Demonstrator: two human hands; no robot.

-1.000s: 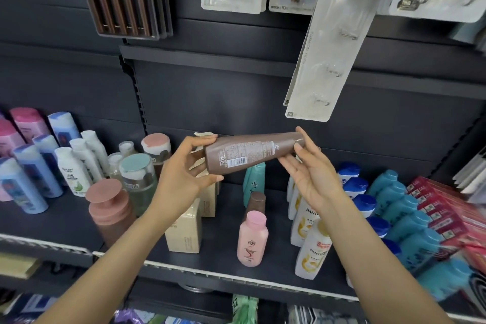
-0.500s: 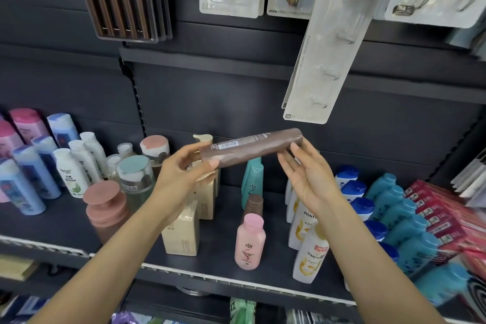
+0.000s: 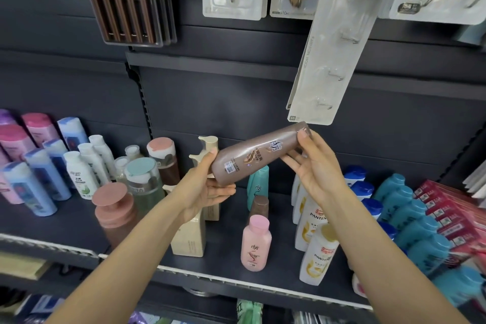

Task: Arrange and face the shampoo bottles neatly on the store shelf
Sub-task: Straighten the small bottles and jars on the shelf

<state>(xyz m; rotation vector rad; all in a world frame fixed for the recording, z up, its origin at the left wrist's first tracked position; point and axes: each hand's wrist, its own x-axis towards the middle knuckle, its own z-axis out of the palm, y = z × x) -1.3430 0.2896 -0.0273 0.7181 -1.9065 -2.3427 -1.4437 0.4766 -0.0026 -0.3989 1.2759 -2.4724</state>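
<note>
Turned label-forward, brown bottle [image 3: 259, 156] gripped by left hand [image 3: 203, 189] and right hand [image 3: 317, 166], cap hidden.

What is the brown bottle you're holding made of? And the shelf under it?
The brown shampoo bottle looks like plastic with a shimmery, slightly glossy finish: light glints along its side and its label is printed straight on. The left hand and right hand hold its two ends. The dark shelf looks like painted metal, matte grey, though that's a guess from its flat, thin edge.
</note>
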